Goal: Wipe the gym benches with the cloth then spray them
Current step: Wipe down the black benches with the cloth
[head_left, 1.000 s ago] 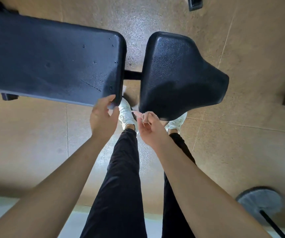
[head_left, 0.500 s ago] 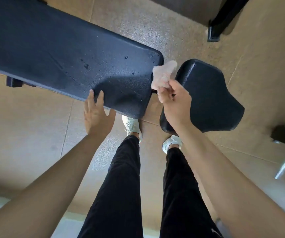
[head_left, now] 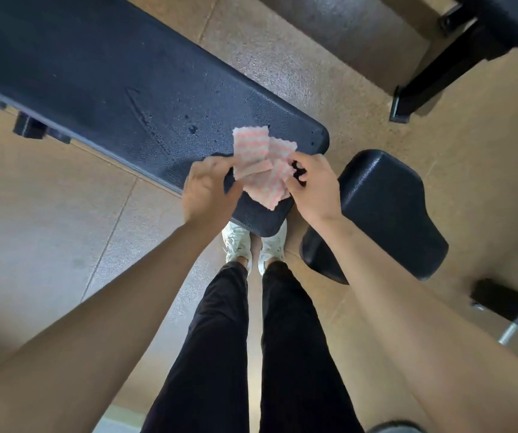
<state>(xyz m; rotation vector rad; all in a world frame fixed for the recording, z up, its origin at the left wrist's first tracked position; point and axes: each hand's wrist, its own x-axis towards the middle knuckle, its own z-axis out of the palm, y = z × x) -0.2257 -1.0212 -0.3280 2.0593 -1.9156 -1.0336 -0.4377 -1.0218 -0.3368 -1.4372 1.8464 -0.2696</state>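
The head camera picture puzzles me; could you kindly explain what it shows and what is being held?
There is no machine here. A person wears a camera on the head, so you look down along their own arms, dark trousers and white shoes to the floor. The left hand and the right hand together hold a pink-and-white cloth, partly opened out over the near end of the long black bench pad. Small drops lie on that pad. To the right sits the separate seat pad.
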